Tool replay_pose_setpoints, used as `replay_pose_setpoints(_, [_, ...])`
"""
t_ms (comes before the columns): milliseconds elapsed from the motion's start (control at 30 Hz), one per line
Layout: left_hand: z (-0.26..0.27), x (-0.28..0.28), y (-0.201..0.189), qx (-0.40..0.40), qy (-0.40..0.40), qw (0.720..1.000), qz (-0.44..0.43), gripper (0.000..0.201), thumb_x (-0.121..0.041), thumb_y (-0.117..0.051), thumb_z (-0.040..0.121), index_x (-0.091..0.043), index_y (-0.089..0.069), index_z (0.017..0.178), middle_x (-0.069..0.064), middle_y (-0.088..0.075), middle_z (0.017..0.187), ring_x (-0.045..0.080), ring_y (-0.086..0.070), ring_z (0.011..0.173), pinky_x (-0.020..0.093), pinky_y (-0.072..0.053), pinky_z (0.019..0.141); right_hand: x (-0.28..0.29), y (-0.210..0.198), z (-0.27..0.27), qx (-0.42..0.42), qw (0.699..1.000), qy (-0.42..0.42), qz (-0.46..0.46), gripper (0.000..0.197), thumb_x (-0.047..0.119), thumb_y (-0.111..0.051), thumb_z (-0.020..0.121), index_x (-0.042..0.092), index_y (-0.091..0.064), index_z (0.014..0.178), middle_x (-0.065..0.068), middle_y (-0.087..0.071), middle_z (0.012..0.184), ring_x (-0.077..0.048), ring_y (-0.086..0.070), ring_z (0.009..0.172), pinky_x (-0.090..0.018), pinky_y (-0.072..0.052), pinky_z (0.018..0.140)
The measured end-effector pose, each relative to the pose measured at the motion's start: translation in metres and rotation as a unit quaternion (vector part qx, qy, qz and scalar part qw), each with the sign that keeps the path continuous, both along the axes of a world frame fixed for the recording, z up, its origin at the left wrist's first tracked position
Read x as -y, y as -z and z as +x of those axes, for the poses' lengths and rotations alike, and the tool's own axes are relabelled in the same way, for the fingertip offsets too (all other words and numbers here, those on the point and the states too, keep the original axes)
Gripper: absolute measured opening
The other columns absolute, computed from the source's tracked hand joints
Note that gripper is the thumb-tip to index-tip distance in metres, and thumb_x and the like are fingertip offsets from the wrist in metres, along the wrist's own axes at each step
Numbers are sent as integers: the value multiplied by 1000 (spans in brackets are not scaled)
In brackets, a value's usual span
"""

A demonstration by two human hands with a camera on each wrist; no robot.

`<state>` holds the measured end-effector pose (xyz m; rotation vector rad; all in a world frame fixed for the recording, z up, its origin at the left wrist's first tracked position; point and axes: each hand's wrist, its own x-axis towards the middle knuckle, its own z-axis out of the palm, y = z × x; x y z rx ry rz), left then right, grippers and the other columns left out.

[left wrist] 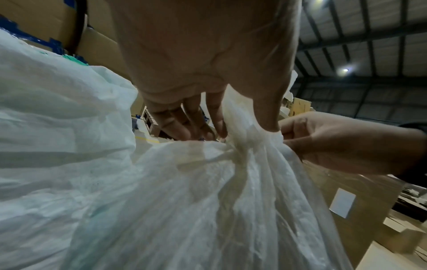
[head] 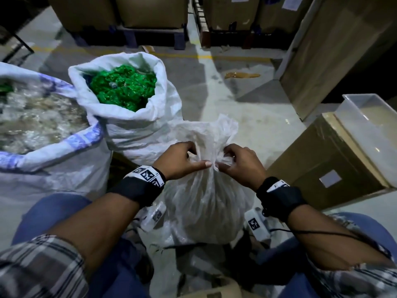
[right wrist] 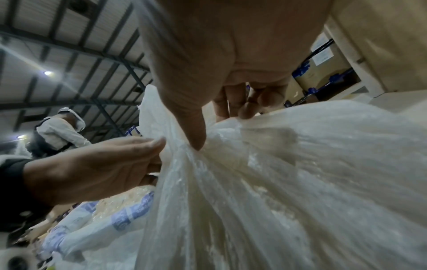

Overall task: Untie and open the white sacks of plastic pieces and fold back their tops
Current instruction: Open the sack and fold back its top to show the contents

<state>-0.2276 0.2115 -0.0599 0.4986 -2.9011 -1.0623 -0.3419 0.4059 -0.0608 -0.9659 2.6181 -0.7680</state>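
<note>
Dim throughout; glowing faintly from ceiling lamps [left wrist: 345, 70] overhead, casting soft floor shadows below, blurring close up, bending at edges.

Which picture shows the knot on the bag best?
The left wrist view: the knot sits close and unblocked below the left hand. The head view shows it small between both hands; in the right wrist view the thumb covers it.

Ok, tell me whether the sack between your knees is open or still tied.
Still tied. The sack's neck is bunched into a knot, with the left hand and right hand pinching it from either side.
</note>
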Motion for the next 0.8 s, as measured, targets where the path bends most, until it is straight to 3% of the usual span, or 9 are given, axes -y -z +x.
replay_pose_setpoints(133, [-12,-6,5,3,-2,1000,-15,78,-71,-68,74,-16,-52,127,2,-69,112,20,-65,96,33,-52,78,8,8,-5,-1,1000,1,-15,43,46,-73,78,26,-53,111,-3,-64,95,-21,-59,94,-29,-40,70])
replay_pose_setpoints(233, [-21,2,2,1,-27,998,-52,83,-67,-66,78,-17,-40,139,10,-68,119,31,-64,108,41,-53,87,10,0,-17,-27,999,12,-22,42,41,-70,81,26,-51,116,-5,-58,98,-23,-56,95,-31,-44,74])
replay_pose_setpoints(333, [-33,14,-11,-40,-94,992,-78,80,-64,-65,81,-20,-36,141,11,-69,108,34,-65,101,41,-53,82,7,-19,-40,-95,991,57,-72,41,31,-68,83,24,-51,119,-5,-56,97,-27,-54,94,-36,-47,77])
replay_pose_setpoints(467, [-48,26,-36,-130,-194,968,-94,71,-63,-63,81,-21,-38,132,14,-69,102,39,-64,98,40,-50,74,-1,-43,-79,-175,963,124,-161,41,25,-68,85,16,-54,122,-12,-61,98,-28,-54,93,-25,-33,71])
replay_pose_setpoints(567, [-56,27,-44,-182,-223,952,-108,62,-58,-64,79,-23,-36,123,17,-69,99,44,-63,93,38,-39,67,-3,-48,-92,-199,955,134,-177,40,30,-66,87,17,-53,123,-13,-65,100,-30,-57,94,-33,-43,73])
replay_pose_setpoints(667, [-55,37,-41,-163,-251,950,-93,65,-54,-65,81,-22,-37,129,18,-67,109,45,-62,99,41,-40,70,-8,-44,-103,-202,948,185,-164,37,28,-64,86,15,-55,120,-15,-67,97,-37,-60,92,-42,-48,74])
replay_pose_setpoints(800, [-45,61,-31,-158,-305,938,-44,65,-57,-64,83,-16,-43,130,19,-67,110,43,-62,103,44,-48,80,-22,-40,-120,-156,935,260,-185,35,28,-66,87,14,-58,118,-14,-71,101,-37,-66,94,-37,-49,77])
